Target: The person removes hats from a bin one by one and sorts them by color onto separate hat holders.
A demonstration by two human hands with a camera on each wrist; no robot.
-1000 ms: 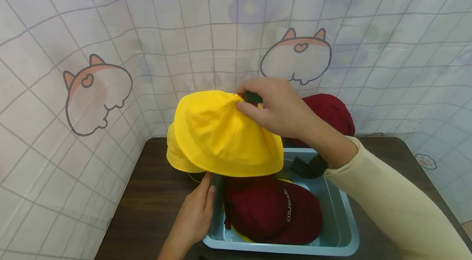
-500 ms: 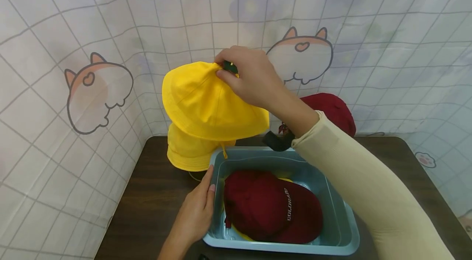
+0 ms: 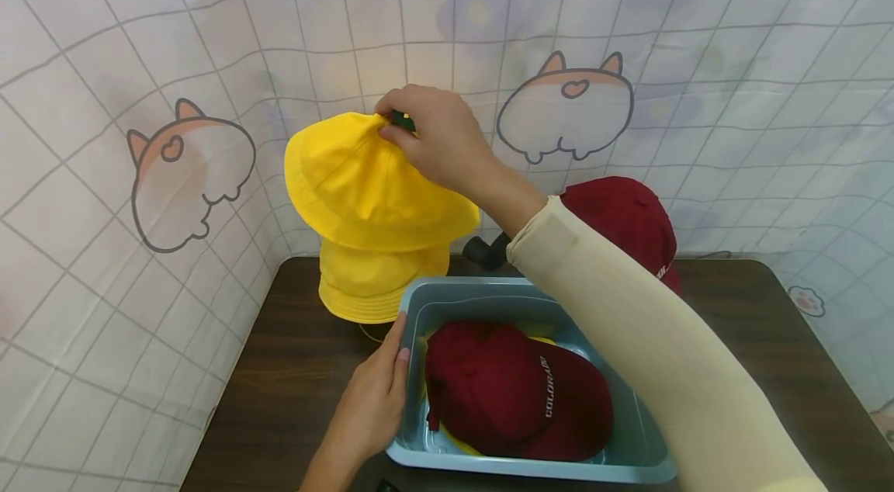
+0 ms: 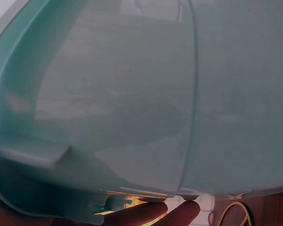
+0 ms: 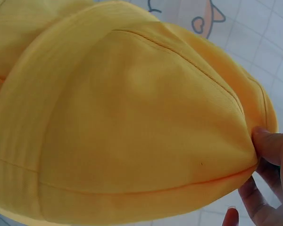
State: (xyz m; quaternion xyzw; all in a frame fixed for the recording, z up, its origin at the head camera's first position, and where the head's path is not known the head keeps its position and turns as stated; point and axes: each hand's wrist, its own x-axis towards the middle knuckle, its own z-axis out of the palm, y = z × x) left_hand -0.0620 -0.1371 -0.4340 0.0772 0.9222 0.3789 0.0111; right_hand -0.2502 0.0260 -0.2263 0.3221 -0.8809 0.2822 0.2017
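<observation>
My right hand (image 3: 440,135) pinches the crown of a yellow bucket hat (image 3: 370,197), holding it raised above another yellow bucket hat (image 3: 380,282) at the back left. In the right wrist view, thumb and fingers grip the top of the hat (image 5: 141,117). My left hand (image 3: 366,399) holds the left rim of a light blue plastic basin (image 3: 531,469); in the left wrist view the basin's wall (image 4: 122,94) fills most of the picture, with fingers at its lower edge. A maroon baseball cap (image 3: 482,391) marked COLORADO lies in the basin, over something yellow.
Another maroon cap (image 3: 621,220) stands at the back right, partly behind my right sleeve (image 3: 628,321). Everything is on a dark wooden table (image 3: 279,383). A patterned cloth (image 3: 447,19) hangs behind and at both sides.
My right hand has lifted the yellow bucket hat and carried it left, from above the basin to above the other yellow hat. My left hand stays at the basin's rim.
</observation>
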